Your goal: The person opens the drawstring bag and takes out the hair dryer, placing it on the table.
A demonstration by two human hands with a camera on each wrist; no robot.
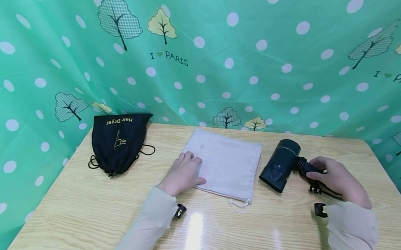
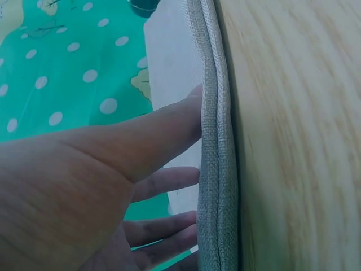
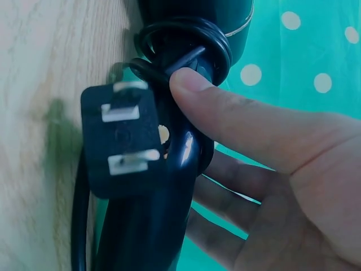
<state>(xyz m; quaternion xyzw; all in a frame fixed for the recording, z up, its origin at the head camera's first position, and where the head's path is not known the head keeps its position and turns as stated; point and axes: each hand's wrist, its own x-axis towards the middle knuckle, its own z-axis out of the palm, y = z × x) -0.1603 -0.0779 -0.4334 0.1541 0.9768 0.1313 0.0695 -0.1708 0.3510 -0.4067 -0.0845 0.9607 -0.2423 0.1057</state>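
A light grey drawstring bag (image 1: 225, 165) lies flat on the table, its white cord (image 1: 239, 205) at the front right corner. My left hand (image 1: 184, 173) rests on the left side of this bag with fingers spread. In the left wrist view the thumb (image 2: 163, 130) touches the bag near its folded edge (image 2: 217, 169). To the right lies a black hair dryer (image 1: 281, 164), its nozzle toward me. My right hand (image 1: 338, 179) grips its handle, thumb beside the wrapped cord (image 3: 189, 36). The two-pin plug (image 3: 121, 138) hangs against the handle.
A black drawstring pouch (image 1: 119, 142) marked "Hair Dryer" lies at the table's back left. A green dotted curtain (image 1: 206, 80) hangs behind and beside the wooden table (image 1: 245, 247).
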